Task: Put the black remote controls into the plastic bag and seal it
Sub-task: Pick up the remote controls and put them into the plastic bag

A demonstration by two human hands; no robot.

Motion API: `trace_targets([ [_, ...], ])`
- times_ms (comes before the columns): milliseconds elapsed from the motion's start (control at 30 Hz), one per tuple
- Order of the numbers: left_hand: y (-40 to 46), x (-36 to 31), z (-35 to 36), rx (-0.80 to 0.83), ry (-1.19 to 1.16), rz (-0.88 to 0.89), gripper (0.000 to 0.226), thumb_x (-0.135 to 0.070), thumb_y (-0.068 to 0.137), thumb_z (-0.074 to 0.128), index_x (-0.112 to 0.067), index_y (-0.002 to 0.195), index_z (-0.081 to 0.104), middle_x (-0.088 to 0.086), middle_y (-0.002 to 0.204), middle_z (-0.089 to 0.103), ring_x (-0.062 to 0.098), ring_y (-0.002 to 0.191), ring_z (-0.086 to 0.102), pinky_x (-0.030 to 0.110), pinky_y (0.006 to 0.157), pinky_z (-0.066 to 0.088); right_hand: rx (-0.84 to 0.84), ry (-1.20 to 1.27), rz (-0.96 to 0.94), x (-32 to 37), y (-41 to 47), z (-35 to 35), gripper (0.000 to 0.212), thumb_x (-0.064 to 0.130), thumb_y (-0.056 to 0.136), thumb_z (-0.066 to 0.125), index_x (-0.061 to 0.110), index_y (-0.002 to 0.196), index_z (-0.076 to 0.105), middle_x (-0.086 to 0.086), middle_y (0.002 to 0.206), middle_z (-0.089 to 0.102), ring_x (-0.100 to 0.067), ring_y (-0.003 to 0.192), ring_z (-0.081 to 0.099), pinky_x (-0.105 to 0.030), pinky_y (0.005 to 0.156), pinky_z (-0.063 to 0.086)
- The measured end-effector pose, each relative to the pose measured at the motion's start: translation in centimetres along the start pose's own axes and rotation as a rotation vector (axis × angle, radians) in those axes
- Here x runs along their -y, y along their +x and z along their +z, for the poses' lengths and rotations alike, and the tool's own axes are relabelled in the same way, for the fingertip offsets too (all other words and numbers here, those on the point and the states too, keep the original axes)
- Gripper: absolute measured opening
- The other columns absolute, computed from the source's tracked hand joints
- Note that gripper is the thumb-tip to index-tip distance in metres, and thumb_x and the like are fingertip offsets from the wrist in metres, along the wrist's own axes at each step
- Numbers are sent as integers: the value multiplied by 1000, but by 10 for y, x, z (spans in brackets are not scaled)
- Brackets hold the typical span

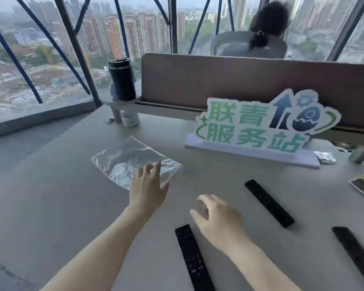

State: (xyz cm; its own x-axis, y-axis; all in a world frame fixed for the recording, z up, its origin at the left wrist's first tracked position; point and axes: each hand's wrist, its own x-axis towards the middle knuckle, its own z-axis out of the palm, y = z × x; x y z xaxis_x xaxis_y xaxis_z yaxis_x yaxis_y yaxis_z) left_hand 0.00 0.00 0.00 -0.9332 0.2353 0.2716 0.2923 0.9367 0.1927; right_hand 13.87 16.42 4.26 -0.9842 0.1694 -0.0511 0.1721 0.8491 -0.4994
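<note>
Grey table: clear plastic bag flat at centre left, left hand over its near edge, fingers spread; right hand empty, fingers loosely apart, among three black remote controls at lower right.

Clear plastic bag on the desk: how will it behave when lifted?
The plastic bag looks thin and wrinkled, so it will probably flop and sag. Lying flat on the smooth table, it may slide rather than lift. It appears empty, so likely very light.

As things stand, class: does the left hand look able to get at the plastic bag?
Probably yes. The left hand is open over the near edge of the plastic bag, which lies flat on the table with nothing on top.
</note>
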Motion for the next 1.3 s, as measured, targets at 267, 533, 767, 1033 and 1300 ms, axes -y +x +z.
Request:
trace_targets([
  [267,-14,18,9,13,-3,-12,15,3,80,45,-1,80,60,12,94,55,34,94,54,41,69,45,177,-262,141,10,-49,46,51,67,76,53,19,90,53,3,89,63,-25,85,56,-36,77,41],
  [533,-64,5,-18,46,-215,37,31,-9,84,49,-21,103,71,6,110,64,35,100,63,36,76,47,157,23,203,-2,-68,36,32,46,85,57,19,76,42,2,75,55,-22,70,52,-37,62,39],
  [767,-103,-35,-28,-26,-330,132,30,-20,92,46,-26,116,65,1,113,64,29,100,63,32,70,45,259,601,339,-9,-55,1,24,29,97,57,11,82,54,-10,64,61,-20,39,62,-19,39,45],
  [1033,-106,-65,-28,-42,-380,144,21,-23,91,48,-22,99,68,-2,105,66,28,92,62,34,67,46,90,1070,328,-26,-38,0,17,-2,94,51,5,100,65,-18,92,63,-27,64,60,-34,61,53],
  [1300,-105,-78,-11,-1,-365,120,23,-23,92,43,-26,100,64,-4,111,65,30,92,63,33,62,41,-390,296,511,-125,-42,-16,40,14,89,48,17,127,62,-10,119,68,-32,93,66,-33,77,49],
])
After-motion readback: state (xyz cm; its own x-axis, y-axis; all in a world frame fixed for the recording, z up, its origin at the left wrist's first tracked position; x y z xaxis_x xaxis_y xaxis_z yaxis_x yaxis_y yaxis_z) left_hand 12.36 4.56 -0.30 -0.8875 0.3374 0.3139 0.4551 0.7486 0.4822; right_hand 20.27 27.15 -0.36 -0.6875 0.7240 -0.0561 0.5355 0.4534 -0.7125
